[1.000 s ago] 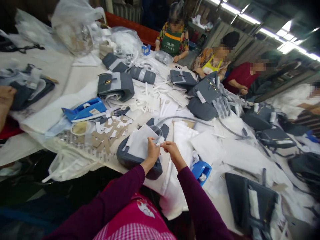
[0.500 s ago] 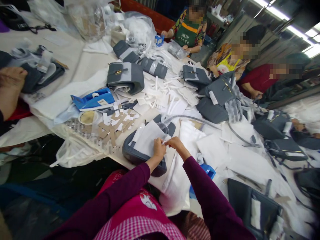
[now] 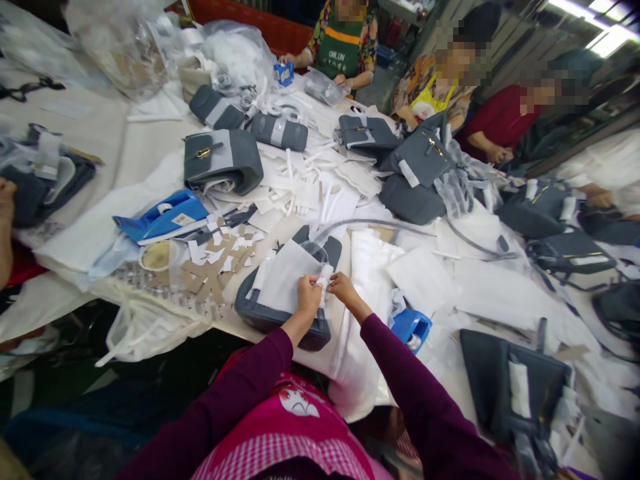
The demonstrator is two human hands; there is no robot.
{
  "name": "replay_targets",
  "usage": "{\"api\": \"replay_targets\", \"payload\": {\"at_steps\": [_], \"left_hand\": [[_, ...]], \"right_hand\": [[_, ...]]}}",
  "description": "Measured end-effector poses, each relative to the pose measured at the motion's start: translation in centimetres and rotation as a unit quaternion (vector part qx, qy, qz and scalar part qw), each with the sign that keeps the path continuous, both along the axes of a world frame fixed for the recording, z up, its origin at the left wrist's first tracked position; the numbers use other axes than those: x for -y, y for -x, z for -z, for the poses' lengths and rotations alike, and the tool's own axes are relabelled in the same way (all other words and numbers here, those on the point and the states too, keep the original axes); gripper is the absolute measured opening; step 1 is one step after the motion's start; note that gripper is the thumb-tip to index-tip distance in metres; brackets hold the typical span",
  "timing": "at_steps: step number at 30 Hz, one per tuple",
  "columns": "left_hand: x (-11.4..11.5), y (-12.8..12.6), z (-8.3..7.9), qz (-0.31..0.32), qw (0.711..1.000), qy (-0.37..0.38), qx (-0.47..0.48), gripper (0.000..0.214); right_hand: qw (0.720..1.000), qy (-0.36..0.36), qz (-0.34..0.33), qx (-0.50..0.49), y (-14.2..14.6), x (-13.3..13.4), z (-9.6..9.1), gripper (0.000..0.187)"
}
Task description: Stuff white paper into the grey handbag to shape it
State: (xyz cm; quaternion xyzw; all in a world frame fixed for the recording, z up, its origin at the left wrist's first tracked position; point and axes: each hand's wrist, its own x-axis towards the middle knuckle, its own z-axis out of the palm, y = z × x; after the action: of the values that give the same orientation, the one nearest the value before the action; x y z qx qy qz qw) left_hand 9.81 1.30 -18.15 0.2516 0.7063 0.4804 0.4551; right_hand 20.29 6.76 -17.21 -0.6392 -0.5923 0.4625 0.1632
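Both hands pinch paper wrapping on grey handbag (image 3: pixel 270 313).

There is a single view, from a camera worn on the person's head, looking forward and steeply down along the two purple sleeves. It sits close above the near edge of the counter (image 3: pixel 150 160), so the left hand (image 3: pixel 309 295) and right hand (image 3: pixel 343 289) fall just below the middle of the picture, over a grey handbag (image 3: pixel 280 313). The wide lens bends the scene: the counter runs tilted away towards the upper right, where seated co-workers (image 3: pixel 345 40) face the camera across it. The person's pink apron (image 3: pixel 285 427) fills the bottom edge.
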Motion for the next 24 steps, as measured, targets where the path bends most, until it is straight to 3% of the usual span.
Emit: {"api": "replay_targets", "payload": {"at_steps": [6,13,24], "left_hand": [[0.0,0.2,-0.2,-0.001,1.0,-0.021,-0.01,0.016],[0.1,0.4,-0.1,-0.006,0.999,-0.026,-0.03,0.016],[0.8,0.7,-1.6,0.016,0.998,0.018,0.058,0.021]], "right_hand": [[0.994,-0.049,0.081,-0.054,1.0,1.8,1.6,0.027],[0.968,0.007,0.186,-0.17,1.5,4.0,1.3,0.04],[0.933,0.055,0.176,-0.308,2.7,4.5,-0.8,0.056]]}}
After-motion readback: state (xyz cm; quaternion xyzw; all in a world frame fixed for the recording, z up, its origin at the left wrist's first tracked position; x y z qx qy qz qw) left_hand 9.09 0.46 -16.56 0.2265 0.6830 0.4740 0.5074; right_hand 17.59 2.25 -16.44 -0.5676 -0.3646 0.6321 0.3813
